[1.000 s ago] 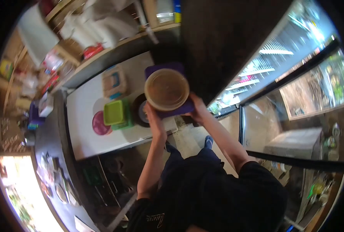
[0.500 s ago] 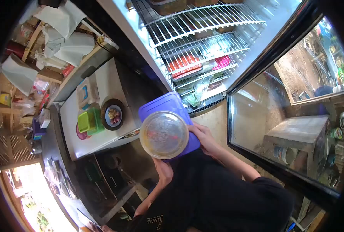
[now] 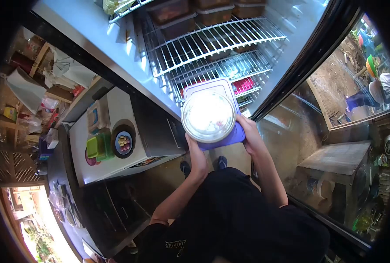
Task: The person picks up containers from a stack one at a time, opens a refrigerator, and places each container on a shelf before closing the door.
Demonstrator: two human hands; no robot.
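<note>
A purple plastic food container point(image 3: 234, 133) is held in front of the open fridge point(image 3: 144, 87), with a round clear tub point(image 3: 209, 117) stacked on its top. Strong light glares off the tub's lid, hiding much of its contents. My left hand point(image 3: 197, 157) grips the stack from the lower left, close under the tub. At the right edge of the purple container, my right hand point(image 3: 250, 135) is closed, its thumb along the side. Most of my fingers are hidden beneath the stack.
The glass fridge door point(image 3: 287, 144) stands open on the right. Brown-filled containers point(image 3: 214, 16) sit on an upper level above a wire shelf point(image 3: 221, 46). To the left, a white-topped surface point(image 3: 83, 164) bears a green container point(image 3: 100, 147) and a bowl of shallots and garlic point(image 3: 124, 143).
Both hands have carried the stack forward and upward, nearer the fridge shelves. The view has shifted, showing more of the upper fridge and my feet. The tub's lid now glares brightly.
</note>
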